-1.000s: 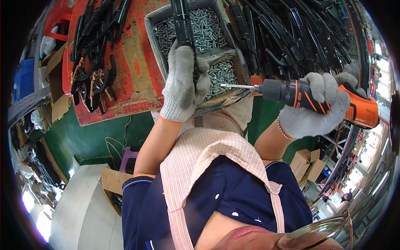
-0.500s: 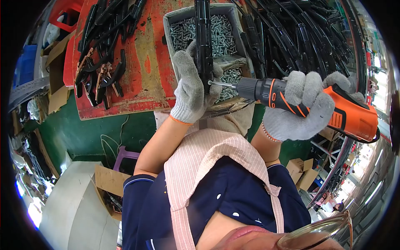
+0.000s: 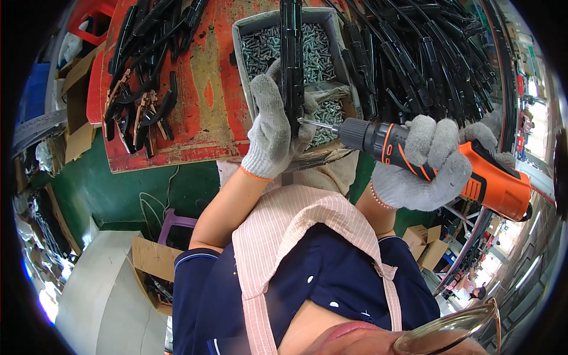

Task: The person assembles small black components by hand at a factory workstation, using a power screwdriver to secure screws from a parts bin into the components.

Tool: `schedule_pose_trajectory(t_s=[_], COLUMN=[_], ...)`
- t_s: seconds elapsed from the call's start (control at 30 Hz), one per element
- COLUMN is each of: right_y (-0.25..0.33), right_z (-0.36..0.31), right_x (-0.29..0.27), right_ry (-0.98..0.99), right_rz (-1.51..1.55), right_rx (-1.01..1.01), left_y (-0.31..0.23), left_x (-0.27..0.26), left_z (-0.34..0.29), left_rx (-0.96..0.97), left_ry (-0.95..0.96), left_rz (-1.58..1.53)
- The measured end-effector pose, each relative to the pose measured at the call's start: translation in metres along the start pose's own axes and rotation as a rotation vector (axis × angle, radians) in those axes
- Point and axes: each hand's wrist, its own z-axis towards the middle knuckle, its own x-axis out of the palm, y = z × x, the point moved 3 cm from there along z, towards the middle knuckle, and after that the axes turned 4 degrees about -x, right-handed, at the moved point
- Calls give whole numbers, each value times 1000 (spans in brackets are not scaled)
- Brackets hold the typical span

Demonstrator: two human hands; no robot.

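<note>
My gloved left hand (image 3: 272, 124) grips the lower end of a long black plastic part (image 3: 291, 65), which stands lengthwise over a box of screws. My gloved right hand (image 3: 429, 157) is wrapped round an orange and black power screwdriver (image 3: 384, 140). Its thin steel bit (image 3: 319, 123) points left, and the tip meets the side of the black part near my left fingers. The screw box (image 3: 241, 53) is grey, split by a divider, and full of loose silver screws (image 3: 322, 50).
Many black parts (image 3: 408, 53) are heaped to the right of the box. On the red worn table (image 3: 201, 118) at left lie more black pieces (image 3: 160, 35) and copper-coloured clamps (image 3: 142, 112). Cardboard boxes (image 3: 157, 260) stand on the floor at lower left and right.
The screwdriver's rear end has dipped slightly and shifted a little left with my right hand, so the bit slants more. The black part is still in my left hand.
</note>
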Motion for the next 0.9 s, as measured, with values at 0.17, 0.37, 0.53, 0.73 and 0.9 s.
schedule_pose_trajectory(t_s=[0.17,0.37,0.53,0.73,0.9], right_y=[2,0,-11,-15,-24], right_z=[0,-2,-4,-4,3], right_x=[1,15,20,10,4], right_ry=[36,143,55,-17,34], right_rz=[-43,-79,-135,-107,80], right_rx=[-6,115,191,254,259], left_y=[0,3,8,7,2], left_x=[0,-1,-8,-6,3], left_z=[1,0,4,2,0], left_rx=[15,46,-63,-108,-120], left_ry=[11,-42,-13,-64,-76], left_rz=[-4,55,-10,-48,-33])
